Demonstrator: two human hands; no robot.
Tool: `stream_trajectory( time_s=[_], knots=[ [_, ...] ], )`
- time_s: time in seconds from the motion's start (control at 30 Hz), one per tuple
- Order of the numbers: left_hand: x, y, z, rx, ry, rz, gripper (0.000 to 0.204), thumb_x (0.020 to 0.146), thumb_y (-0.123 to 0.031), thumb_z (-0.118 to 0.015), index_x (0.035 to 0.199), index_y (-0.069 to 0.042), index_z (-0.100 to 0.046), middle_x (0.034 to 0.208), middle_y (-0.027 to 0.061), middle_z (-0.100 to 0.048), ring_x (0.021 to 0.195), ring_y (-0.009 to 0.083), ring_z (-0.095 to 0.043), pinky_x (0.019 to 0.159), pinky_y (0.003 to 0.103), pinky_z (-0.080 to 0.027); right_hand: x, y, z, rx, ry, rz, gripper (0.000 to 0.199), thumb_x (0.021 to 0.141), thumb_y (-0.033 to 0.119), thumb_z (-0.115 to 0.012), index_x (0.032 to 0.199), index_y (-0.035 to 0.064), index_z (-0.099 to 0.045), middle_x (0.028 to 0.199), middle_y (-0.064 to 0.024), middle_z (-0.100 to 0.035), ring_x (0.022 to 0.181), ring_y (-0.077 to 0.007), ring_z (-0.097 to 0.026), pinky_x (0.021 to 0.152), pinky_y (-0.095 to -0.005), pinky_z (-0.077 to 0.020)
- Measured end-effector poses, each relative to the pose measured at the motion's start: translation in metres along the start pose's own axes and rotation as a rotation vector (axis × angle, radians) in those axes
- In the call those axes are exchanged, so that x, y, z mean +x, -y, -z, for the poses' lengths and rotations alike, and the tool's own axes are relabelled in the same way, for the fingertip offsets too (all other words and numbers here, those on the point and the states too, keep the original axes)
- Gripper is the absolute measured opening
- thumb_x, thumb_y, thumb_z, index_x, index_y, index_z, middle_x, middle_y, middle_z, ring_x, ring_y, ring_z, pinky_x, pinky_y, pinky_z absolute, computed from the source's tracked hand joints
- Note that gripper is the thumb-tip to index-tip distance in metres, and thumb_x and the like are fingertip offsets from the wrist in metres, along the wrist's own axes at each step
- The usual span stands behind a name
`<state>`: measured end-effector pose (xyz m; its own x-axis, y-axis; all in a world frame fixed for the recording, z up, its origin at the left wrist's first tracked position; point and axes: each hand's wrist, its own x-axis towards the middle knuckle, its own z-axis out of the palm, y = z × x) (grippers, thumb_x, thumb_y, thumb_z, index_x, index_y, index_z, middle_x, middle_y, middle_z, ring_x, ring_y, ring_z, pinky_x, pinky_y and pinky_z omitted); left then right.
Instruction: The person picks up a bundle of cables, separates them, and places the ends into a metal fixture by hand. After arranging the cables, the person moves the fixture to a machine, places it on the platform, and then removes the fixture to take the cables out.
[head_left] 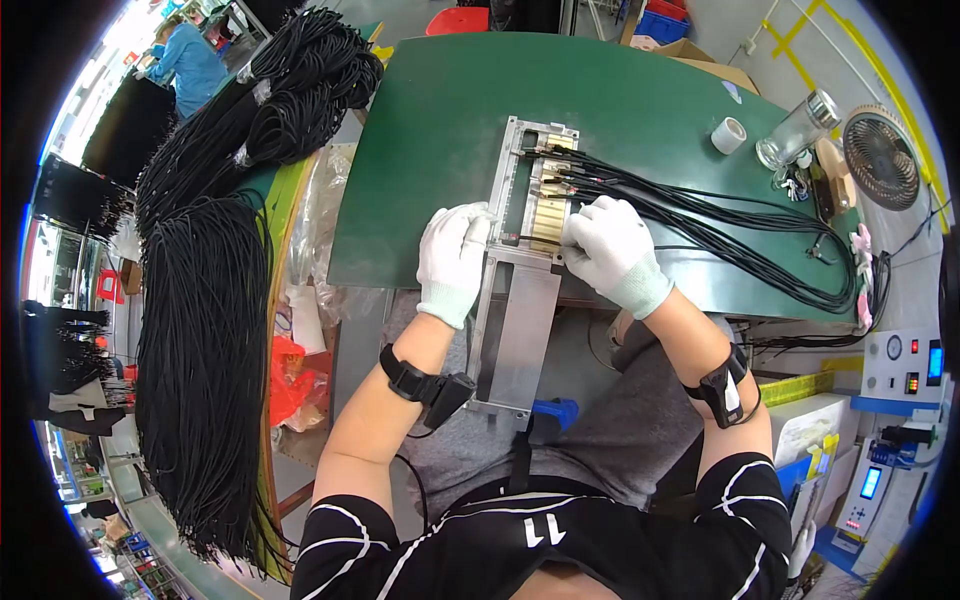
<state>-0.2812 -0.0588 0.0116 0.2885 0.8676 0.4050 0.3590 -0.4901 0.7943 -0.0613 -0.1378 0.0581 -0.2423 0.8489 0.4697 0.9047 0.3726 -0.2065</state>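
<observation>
My right hand [612,243] pinches a black cable [543,240], stretching left across the metal fixture [502,185] toward my left hand [452,250], whose grip I can't tell.

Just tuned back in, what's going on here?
A person in white gloves is working at a metal frame that juts over the near edge of the green table. The left hand is at the frame's left rail; the right hand is at its right side, by a cable's end; its grip is hidden. Other black cables run from the frame rightward across the table.
</observation>
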Motion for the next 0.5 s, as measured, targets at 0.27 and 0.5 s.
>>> stream_trajectory(
  time_s=[0.27,0.5],
  knots=[
    [-0.004,-0.037,-0.006,0.452,0.122,-0.447,0.022,0.094,-0.025,-0.064,0.109,-0.012,-0.073,0.126,0.0198,-0.064,0.122,0.0366,-0.057,0.106,0.043,-0.044,-0.003,-0.003,-0.003,0.097,-0.012,-0.03,0.015,0.07,0.01,-0.074,0.078,0.0111,-0.061,0.073,-0.0044,-0.059,0.079,-0.0274,-0.058,0.074,-0.0398,-0.0462],
    [0.0,0.007,-0.006,-0.143,0.143,0.013,0.029,0.092,-0.028,-0.068,0.119,-0.017,-0.072,0.139,0.0223,-0.056,0.133,0.0376,-0.049,0.111,0.042,-0.042,-0.002,-0.005,-0.003,0.181,0.012,-0.051,0.014,0.072,0.011,-0.074,0.08,0.0107,-0.062,0.076,-0.0055,-0.059,0.081,-0.0284,-0.057,0.075,-0.0405,-0.0464]
  ],
)
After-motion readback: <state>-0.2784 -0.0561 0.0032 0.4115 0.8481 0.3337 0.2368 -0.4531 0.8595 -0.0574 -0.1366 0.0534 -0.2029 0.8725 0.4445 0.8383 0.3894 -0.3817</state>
